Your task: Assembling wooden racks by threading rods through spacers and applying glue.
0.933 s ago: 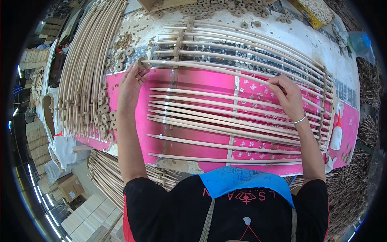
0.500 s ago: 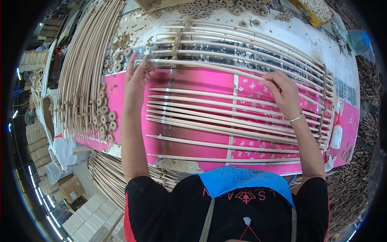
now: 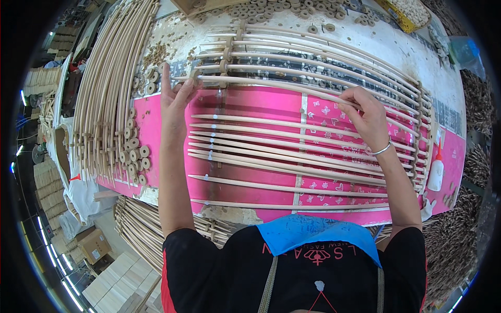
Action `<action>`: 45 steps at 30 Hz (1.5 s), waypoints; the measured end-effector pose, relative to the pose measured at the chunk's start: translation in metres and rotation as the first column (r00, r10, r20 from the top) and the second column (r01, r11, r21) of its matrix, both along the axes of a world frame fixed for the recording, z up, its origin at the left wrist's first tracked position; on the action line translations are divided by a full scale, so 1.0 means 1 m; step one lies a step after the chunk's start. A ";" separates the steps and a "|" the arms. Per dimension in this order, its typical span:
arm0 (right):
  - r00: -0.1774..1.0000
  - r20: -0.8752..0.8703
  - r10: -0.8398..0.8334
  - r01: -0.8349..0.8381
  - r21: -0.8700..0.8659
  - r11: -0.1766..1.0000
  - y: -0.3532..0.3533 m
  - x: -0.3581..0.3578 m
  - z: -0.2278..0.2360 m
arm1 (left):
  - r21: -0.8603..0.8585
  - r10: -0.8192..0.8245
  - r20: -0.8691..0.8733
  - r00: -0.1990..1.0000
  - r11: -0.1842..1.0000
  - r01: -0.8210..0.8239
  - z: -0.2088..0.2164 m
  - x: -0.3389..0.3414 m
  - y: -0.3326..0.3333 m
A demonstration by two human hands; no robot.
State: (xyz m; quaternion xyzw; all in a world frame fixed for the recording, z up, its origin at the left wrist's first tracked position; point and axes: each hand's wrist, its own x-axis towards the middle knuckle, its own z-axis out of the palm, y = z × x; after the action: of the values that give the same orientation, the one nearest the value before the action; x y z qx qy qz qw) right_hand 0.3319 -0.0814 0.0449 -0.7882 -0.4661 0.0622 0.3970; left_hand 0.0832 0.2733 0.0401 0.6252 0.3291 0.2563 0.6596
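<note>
My left hand (image 3: 176,99) is at the left tip of a thin wooden rod. Its thumb and curled fingers close on a small wooden ring (image 3: 195,76) around that tip, with the index finger pointing up and away. My right hand (image 3: 367,115) pinches the same rod (image 3: 282,85) farther right. Beyond it, several rods carry rings near their left ends, such as one ring (image 3: 226,53). Closer to me lies a row of bare rods (image 3: 261,161), with white dabs near their pointed left tips. A ringed crosspiece (image 3: 417,120) joins the rods at the right.
Loose rings (image 3: 133,154) lie left of the bare rods, beside a stack of ringed rods (image 3: 104,99). More rings (image 3: 261,9) are heaped at the far edge. A white bottle with a red tip (image 3: 436,172) is at the right. A yellow tray (image 3: 404,15) holds small pale pieces.
My left fingers have drawn in around the ring, which sits slightly farther right on the rod. My right hand has barely moved and keeps its pinch.
</note>
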 end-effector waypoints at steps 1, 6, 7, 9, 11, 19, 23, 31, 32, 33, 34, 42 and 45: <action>1.000 0.024 0.004 -0.004 -0.020 1.000 0.000 0.000 0.001 | 0.025 -0.008 0.001 1.000 1.000 0.008 0.002 0.000 -0.003; 0.998 0.066 0.000 0.006 -0.094 0.996 0.002 -0.003 0.011 | 0.024 -0.003 0.037 0.999 1.000 0.002 0.009 0.001 -0.014; 0.999 -0.025 -0.037 0.032 -0.153 0.988 0.002 -0.005 0.013 | 0.026 -0.007 0.027 1.000 1.000 0.006 0.010 0.000 -0.015; 0.999 -0.043 -0.025 0.019 -0.145 0.989 -0.001 -0.003 0.008 | 0.027 -0.012 0.019 1.000 1.000 0.012 0.009 -0.001 -0.016; 0.998 -0.060 -0.016 0.007 -0.137 0.991 -0.004 0.001 0.001 | 0.068 -0.047 0.001 0.999 0.997 0.047 0.006 -0.002 -0.017; 0.978 -0.209 -0.020 -0.009 -0.134 0.991 -0.006 0.000 -0.001 | 0.040 -0.035 0.016 0.999 0.999 0.034 0.005 0.000 -0.029; 0.990 -0.141 -0.027 0.008 -0.134 0.991 -0.009 0.004 -0.004 | 0.301 0.018 -0.300 0.954 0.950 0.077 0.012 -0.014 -0.017; 0.992 -0.128 -0.007 -0.008 -0.117 0.993 -0.013 0.003 -0.007 | 0.827 0.017 -0.477 0.879 0.349 0.442 0.024 -0.001 -0.019; 0.992 -0.128 -0.010 -0.005 -0.118 0.993 -0.013 0.003 -0.008 | 0.826 0.033 -0.478 0.878 0.356 0.436 0.023 -0.002 -0.021; 0.998 -0.069 0.008 -0.017 -0.124 0.992 -0.014 0.004 -0.010 | 0.826 0.028 -0.477 0.878 0.356 0.437 0.020 -0.001 -0.023; 1.000 -0.010 0.028 -0.029 -0.130 0.991 -0.015 0.004 -0.012 | 0.822 0.022 -0.491 0.871 0.345 0.454 0.016 -0.001 -0.025; 0.971 0.237 0.014 0.033 -0.195 0.980 -0.018 0.003 -0.018 | 0.828 0.043 -0.495 0.868 0.327 0.456 -0.005 0.009 -0.037; 0.959 0.282 0.021 0.017 -0.130 0.991 -0.021 0.007 -0.030 | 0.807 -0.061 -0.425 0.903 0.427 0.409 -0.012 0.013 -0.033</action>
State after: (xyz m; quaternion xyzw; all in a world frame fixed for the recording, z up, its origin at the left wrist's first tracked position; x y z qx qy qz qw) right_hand 0.3392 -0.1027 0.0144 -0.8129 -0.5139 -0.0201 0.2735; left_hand 0.0964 0.2408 0.0280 0.9478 0.1624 0.1833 0.2042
